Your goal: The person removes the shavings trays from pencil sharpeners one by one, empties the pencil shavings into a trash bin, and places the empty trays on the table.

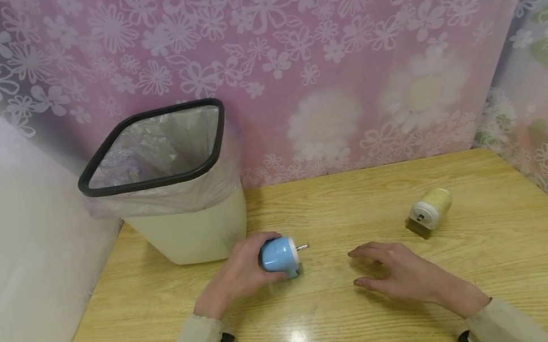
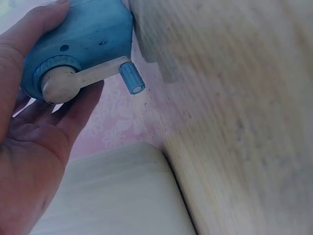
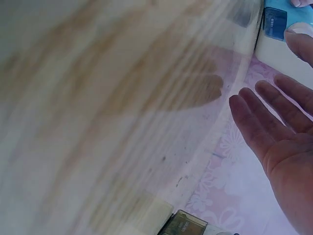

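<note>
My left hand (image 1: 247, 265) grips a blue crank pencil sharpener (image 1: 277, 255) just above the table, thumb and fingers around its body. In the left wrist view, the white crank arm with a small blue knob (image 2: 132, 78) sticks out from the blue sharpener (image 2: 93, 29). My right hand (image 1: 401, 272) hovers over the table to the right, fingers spread and apart from everything. Beyond it a yellow pencil sharpener (image 1: 437, 202) with a white end and a dark see-through drawer (image 1: 418, 228) sits on the table.
A cream trash bin (image 1: 204, 231) with a black rim and a clear liner bag stands at the back left, close to my left hand. A pink flowered cloth (image 1: 270, 137) hangs behind the wood-grain table (image 1: 344, 328).
</note>
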`<state>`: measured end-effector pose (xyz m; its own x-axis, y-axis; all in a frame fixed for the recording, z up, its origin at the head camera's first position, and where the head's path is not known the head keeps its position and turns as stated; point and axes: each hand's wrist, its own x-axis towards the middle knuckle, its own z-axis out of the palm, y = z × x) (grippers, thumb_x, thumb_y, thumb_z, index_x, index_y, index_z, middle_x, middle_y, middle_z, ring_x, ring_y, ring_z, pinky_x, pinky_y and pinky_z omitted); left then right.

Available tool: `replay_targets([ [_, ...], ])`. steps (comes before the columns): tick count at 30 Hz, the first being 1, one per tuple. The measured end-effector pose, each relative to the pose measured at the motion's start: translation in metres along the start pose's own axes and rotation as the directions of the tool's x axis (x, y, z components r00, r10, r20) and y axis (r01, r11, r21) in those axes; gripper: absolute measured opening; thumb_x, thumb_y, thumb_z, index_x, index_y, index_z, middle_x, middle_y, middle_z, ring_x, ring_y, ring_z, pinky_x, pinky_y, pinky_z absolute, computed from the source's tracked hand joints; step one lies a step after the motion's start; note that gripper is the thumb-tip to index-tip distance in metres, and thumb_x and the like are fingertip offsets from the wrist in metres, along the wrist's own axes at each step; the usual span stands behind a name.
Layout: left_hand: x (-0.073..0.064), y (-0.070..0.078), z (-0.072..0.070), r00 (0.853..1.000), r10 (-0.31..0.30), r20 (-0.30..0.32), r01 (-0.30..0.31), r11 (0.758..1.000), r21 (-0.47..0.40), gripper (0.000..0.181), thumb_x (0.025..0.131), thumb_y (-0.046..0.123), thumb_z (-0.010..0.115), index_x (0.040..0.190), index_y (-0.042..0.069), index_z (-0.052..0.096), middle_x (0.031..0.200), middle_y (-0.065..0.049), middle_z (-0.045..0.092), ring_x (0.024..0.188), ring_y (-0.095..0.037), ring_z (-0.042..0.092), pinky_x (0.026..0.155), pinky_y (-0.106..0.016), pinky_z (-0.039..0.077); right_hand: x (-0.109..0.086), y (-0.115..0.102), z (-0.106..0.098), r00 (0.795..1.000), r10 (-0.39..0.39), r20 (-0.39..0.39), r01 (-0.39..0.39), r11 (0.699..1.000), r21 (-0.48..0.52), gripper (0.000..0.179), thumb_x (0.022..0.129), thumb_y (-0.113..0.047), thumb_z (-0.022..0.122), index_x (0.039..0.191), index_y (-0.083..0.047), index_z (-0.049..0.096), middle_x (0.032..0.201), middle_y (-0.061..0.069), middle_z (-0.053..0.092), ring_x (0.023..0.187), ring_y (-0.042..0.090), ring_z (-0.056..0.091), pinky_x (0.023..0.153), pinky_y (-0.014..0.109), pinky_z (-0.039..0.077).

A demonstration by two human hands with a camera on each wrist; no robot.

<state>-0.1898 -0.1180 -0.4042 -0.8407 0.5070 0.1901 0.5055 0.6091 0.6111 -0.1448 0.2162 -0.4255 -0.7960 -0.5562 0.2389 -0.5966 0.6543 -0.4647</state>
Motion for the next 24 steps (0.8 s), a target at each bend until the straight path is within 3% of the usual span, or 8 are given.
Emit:
replay_targets([
  [7, -0.007, 0.006, 0.0, 0.997, 0.073, -0.022, -0.074, 0.996, -0.043, 0.068, 0.074, 0.016, 0.093, 0.133, 0.014, 0.058, 0.131, -0.004, 0.065, 0.118, -0.022, 0.065, 0.1, -0.045, 0.055, 0.007, -0.002, 0.0, 0.996, -0.073, -0.047, 0.075, 0.996, 0.052, 0.041, 0.092, -0.025, 0.077, 0.126, -0.004, 0.069, 0.123, 0.012, 0.072, 0.102, 0.029, 0.074, 0.078, 0.032, 0.062],
  [14, -0.01, 0.016, 0.004, 0.986, 0.162, -0.029, -0.163, 0.985, -0.054, 0.068, 0.072, 0.013, 0.093, 0.131, 0.014, 0.058, 0.129, -0.002, 0.065, 0.119, -0.02, 0.065, 0.1, -0.043, 0.055, 0.019, -0.009, 0.004, 0.985, -0.124, -0.117, 0.135, 0.986, 0.095, 0.046, 0.084, -0.015, 0.084, 0.126, -0.002, 0.069, 0.121, 0.013, 0.071, 0.103, 0.03, 0.073, 0.078, 0.032, 0.062],
  [24, -0.012, 0.028, 0.011, 0.969, 0.243, -0.038, -0.245, 0.969, -0.041, 0.07, 0.069, 0.013, 0.095, 0.128, 0.014, 0.057, 0.126, -0.002, 0.065, 0.117, -0.018, 0.065, 0.101, -0.041, 0.055, 0.025, -0.016, 0.01, 0.976, -0.151, -0.156, 0.176, 0.971, 0.163, 0.055, 0.076, -0.008, 0.089, 0.126, -0.004, 0.068, 0.122, 0.013, 0.07, 0.104, 0.033, 0.071, 0.08, 0.033, 0.063],
])
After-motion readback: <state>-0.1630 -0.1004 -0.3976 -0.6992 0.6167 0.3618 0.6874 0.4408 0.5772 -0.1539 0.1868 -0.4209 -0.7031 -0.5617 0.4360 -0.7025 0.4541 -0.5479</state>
